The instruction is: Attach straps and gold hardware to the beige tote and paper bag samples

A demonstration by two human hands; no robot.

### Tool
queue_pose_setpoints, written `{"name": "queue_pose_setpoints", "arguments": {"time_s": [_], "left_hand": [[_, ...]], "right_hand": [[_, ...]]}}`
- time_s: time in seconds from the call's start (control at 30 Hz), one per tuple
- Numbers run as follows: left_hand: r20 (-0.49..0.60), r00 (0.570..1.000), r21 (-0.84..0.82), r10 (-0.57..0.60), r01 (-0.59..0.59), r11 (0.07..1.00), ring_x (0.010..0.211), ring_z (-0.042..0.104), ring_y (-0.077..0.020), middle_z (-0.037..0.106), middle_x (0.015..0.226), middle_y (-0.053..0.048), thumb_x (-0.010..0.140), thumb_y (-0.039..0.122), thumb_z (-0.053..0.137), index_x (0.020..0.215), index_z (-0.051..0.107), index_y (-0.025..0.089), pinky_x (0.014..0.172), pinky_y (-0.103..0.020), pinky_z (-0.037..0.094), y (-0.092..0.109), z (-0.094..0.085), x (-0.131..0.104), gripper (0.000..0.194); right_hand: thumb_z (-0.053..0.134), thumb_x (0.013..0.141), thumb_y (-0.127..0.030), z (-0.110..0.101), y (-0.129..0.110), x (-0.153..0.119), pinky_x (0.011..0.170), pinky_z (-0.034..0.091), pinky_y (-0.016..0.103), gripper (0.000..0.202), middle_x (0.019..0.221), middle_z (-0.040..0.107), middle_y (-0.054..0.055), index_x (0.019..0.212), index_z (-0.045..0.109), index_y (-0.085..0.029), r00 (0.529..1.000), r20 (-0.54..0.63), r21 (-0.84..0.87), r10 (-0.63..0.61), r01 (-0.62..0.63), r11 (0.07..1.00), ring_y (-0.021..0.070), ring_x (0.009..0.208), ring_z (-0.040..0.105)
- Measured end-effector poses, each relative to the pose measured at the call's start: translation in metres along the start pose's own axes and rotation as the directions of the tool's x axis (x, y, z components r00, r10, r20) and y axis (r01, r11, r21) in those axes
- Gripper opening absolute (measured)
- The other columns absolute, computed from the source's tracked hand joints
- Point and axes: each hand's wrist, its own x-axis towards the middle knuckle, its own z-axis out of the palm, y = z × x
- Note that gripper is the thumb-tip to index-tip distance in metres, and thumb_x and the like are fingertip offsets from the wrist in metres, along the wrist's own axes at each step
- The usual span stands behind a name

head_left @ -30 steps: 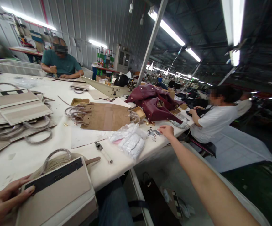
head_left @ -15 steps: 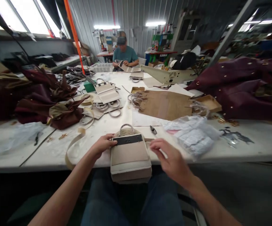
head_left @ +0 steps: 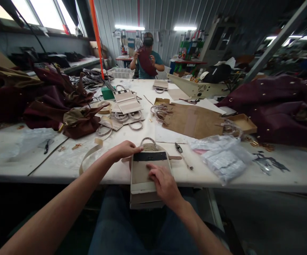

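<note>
beige bag (head_left: 140, 173) at white table's (head_left: 278, 180) near edge | left hand (head_left: 124, 150) gripping its upper corner | right hand (head_left: 166, 182) shifted from beside bag onto its front, fingers bent, cannot tell whether it holds anything | co-worker (head_left: 158, 60) across table now lifts maroon piece (head_left: 147, 63) | maroon leather (head_left: 281, 117) at both table sides | ribbed wall (head_left: 158, 12) behind table

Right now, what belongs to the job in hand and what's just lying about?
In hand:
boxy beige bag with black top strip; left hand at top corner, right hand at front

Apparently lying about:
clear plastic bag of white packets
studded maroon leathery pile at right
small green box
</note>
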Motion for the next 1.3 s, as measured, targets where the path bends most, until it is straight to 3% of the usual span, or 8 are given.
{"name": "queue_pose_setpoints", "arguments": {"time_s": [0.13,0.27,0.43,0.67,0.87,1.03,1.17,1.3], "left_hand": [[-0.003,1.0,0.095,0.008,-0.008,0.995,0.065,0.04,-0.0178,0.047,0.06,0.0,0.079,0.087,0.07,0.062,0.06,0.021,0.06,-0.032,0.029,0.01,-0.005,0.007,0.069],[0.063,0.998,0.129,-0.008,0.0,0.992,0.06,0.044,-0.0177,0.052,0.059,-0.001,0.077,0.088,0.072,0.063,0.063,0.021,0.058,-0.033,0.03,0.024,-0.012,0.007,0.069],[0.193,0.979,0.073,-0.064,0.051,0.996,0.064,0.063,-0.0229,0.071,0.071,-0.01,0.072,0.091,0.077,0.068,0.073,0.017,0.065,-0.035,0.049,0.035,-0.022,0.017,0.074],[0.359,0.923,-0.067,-0.136,0.17,0.983,0.062,0.062,-0.0211,0.068,0.068,-0.009,0.069,0.089,0.085,0.069,0.073,0.015,0.058,-0.033,0.051,0.034,-0.023,0.039,0.076],[0.557,0.83,-0.185,-0.01,0.136,0.973,0.074,0.068,-0.0255,0.077,0.076,-0.01,0.067,0.079,0.094,0.083,0.081,0.017,0.062,-0.033,0.054,0.026,-0.011,0.033,0.065],[0.57,0.82,-0.209,0.057,0.077,0.975,0.082,0.072,-0.025,0.082,0.084,-0.009,0.065,0.068,0.099,0.091,0.084,0.017,0.069,-0.031,0.057,0.022,-0.008,0.034,0.059],[0.591,0.804,-0.219,0.056,0.093,0.971,0.069,0.068,-0.0224,0.078,0.076,-0.007,0.061,0.06,0.103,0.091,0.085,0.016,0.065,-0.033,0.059,0.02,-0.009,0.035,0.057],[0.592,0.794,-0.369,0.142,0.109,0.923,0.079,0.075,-0.0237,0.086,0.098,-0.007,0.061,0.049,0.104,0.112,0.086,0.021,0.069,-0.032,0.062,0.014,-0.001,0.038,0.061]], "right_hand": [[0.052,0.111,-0.009,0.003,0.001,-0.002,0.104,0.06,0.048,0.022,0.144,0.076,0.01,0.116,0.064,-0.026,1.0,-0.014,0.003,0.004,-0.004,1.0,0.0262,0.124,0.073],[0.052,0.11,-0.007,0.007,0.003,-0.008,0.105,0.059,0.051,0.025,0.15,0.074,0.011,0.119,0.065,-0.027,0.999,-0.03,-0.028,-0.013,0.012,1.0,0.0277,0.124,0.072],[0.053,0.108,-0.006,0.01,0.003,-0.012,0.102,0.059,0.05,0.028,0.148,0.075,0.01,0.119,0.067,-0.028,0.997,-0.043,-0.067,-0.064,0.061,0.996,0.028,0.123,0.072],[0.053,0.107,-0.004,0.011,0.003,-0.014,0.101,0.059,0.049,0.03,0.15,0.074,0.01,0.119,0.067,-0.028,0.994,-0.055,-0.097,-0.096,0.09,0.991,0.028,0.123,0.072],[0.054,0.107,-0.004,0.009,0.002,-0.013,0.102,0.058,0.047,0.028,0.149,0.075,0.009,0.118,0.066,-0.027,0.992,-0.044,-0.103,-0.114,0.109,0.989,0.0264,0.122,0.071],[0.052,0.108,-0.006,0.005,0.001,-0.009,0.102,0.059,0.047,0.026,0.149,0.075,0.009,0.115,0.066,-0.027,0.994,-0.027,-0.081,-0.102,0.1,0.992,0.0266,0.119,0.072],[0.052,0.108,-0.006,0.003,0.001,-0.008,0.102,0.058,0.048,0.027,0.15,0.074,0.01,0.118,0.066,-0.027,0.995,-0.015,-0.048,-0.099,0.098,0.994,0.0272,0.123,0.071],[0.051,0.108,-0.006,0.002,0.0,-0.006,0.102,0.058,0.047,0.028,0.15,0.074,0.009,0.118,0.066,-0.028,0.997,0.011,-0.034,-0.081,0.081,0.996,0.027,0.123,0.072]]}}
